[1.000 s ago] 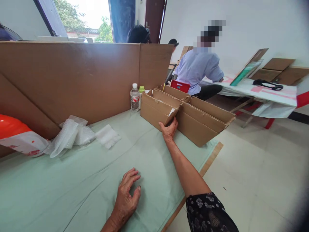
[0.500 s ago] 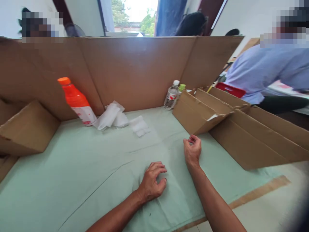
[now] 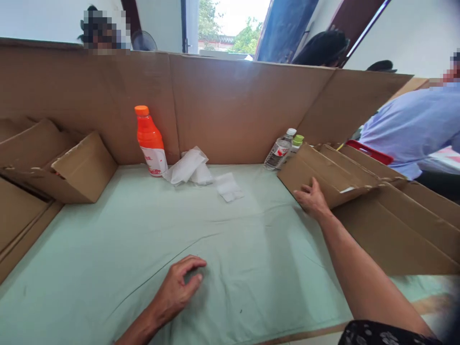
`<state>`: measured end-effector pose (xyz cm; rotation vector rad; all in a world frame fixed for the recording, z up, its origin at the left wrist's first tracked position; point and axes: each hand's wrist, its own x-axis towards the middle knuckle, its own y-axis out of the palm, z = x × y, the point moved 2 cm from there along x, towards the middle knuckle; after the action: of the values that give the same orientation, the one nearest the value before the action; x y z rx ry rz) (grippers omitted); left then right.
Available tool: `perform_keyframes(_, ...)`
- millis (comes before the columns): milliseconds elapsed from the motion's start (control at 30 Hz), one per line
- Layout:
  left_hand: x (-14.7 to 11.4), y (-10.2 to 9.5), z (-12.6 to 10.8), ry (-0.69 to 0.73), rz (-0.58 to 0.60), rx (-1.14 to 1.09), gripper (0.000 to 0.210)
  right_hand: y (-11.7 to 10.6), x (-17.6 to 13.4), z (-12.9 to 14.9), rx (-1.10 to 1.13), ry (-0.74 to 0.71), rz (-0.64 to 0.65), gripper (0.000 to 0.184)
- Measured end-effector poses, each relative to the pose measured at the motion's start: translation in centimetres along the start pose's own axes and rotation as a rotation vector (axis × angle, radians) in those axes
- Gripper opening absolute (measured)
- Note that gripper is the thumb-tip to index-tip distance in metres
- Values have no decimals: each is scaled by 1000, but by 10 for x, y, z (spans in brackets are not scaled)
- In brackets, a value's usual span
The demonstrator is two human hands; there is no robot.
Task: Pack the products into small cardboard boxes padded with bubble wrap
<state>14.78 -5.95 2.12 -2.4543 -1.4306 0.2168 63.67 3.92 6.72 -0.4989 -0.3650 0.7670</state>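
Note:
Low over the pale green cloth [image 3: 143,239], my left hand [image 3: 179,282] is empty, with thumb and fingers apart. My right hand [image 3: 312,199] is at the near side of a cardboard box [image 3: 323,172] on the right, fingers spread and nothing visible in them; whether it touches the box I cannot tell. Behind that box stand a clear bottle [image 3: 280,152] with a white cap and a green-capped bottle [image 3: 296,143], partly hidden. Thin white plastic bags [image 3: 189,167] lie at the back, with a small folded white piece [image 3: 229,187] beside them.
An orange bottle [image 3: 151,143] stands against the tall cardboard partition [image 3: 233,110] at the back. Cardboard boxes [image 3: 89,167] line the left side, and another cardboard box [image 3: 388,230] sits at right. Beyond the partition, a person in a light blue shirt [image 3: 413,124] is at the right.
My right hand has moved toward the right-hand box and its fingers have spread. My left hand has shifted left and stays open. The whole view has turned to the left.

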Motion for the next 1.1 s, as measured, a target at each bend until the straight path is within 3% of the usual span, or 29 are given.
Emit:
perform_keyframes(100,-2,-45,15,-69,-182,113,26,18,-1,11,-67,11,114,84)
perform_keyframes(167,17,-69,17,-33,-279,239,27,44,-13,20,-107,-45,223,69)
perform_keyframes(267,79,-94,11,100,-455,458,30,98,-38,39,-179,-186,367,53)
perform_keyframes(367,159,-103,8,86,-557,498,49,156,-59,60,-274,-319,420,67)
perform_keyframes(433,206,-106,9,57,-586,482,50,188,-69,71,-341,-377,439,72)
perform_keyframes(500,235,-110,10,16,-601,443,34,210,-75,78,-393,-423,458,65)
perform_keyframes(567,241,-116,8,-30,-610,379,17,218,-81,83,-417,-466,474,56)
perform_keyframes(667,202,-123,1,-72,-615,244,14,208,-93,89,-414,-515,477,49)
perform_keyframes(767,123,-120,-2,-103,-594,85,29,188,-123,97,-306,-567,521,45)
perform_keyframes(833,66,-111,5,-171,-574,-89,37,178,-157,107,-134,-578,622,44)
perform_keyframes(933,-1,-94,23,-341,-645,-401,40,176,-223,126,80,-545,844,41)
perform_keyframes(1000,-28,-82,29,-368,-701,-334,33,182,-267,138,136,-515,984,43)
perform_keyframes(1100,-43,-66,22,-223,-690,8,16,196,-315,152,189,-425,1090,56)
